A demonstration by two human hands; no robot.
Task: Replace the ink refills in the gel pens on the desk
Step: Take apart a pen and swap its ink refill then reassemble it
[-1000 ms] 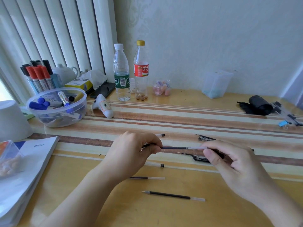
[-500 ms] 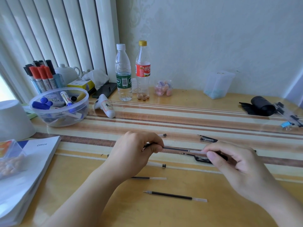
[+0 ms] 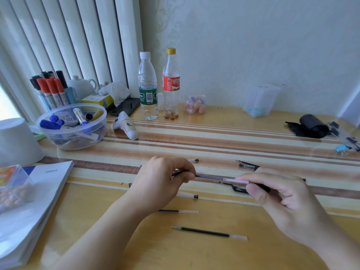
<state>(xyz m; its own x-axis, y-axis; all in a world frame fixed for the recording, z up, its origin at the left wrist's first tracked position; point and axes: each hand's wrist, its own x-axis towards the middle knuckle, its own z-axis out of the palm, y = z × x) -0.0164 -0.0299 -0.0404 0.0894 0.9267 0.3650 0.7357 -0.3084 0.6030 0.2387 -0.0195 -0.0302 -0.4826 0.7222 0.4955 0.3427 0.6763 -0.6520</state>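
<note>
Both hands, left hand and right hand, pinch one ink refill level above the desk.

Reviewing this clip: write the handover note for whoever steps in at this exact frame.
Left hand: pinching the dark end of a refill.
Right hand: gripping the refill's clear end, with a dark pen piece in the same grip.
On the desk: two loose refills near you, clear pen barrels and black pen parts behind the hands.
Done: pens taken apart.
Left: fit refills, reassemble each pen.
</note>
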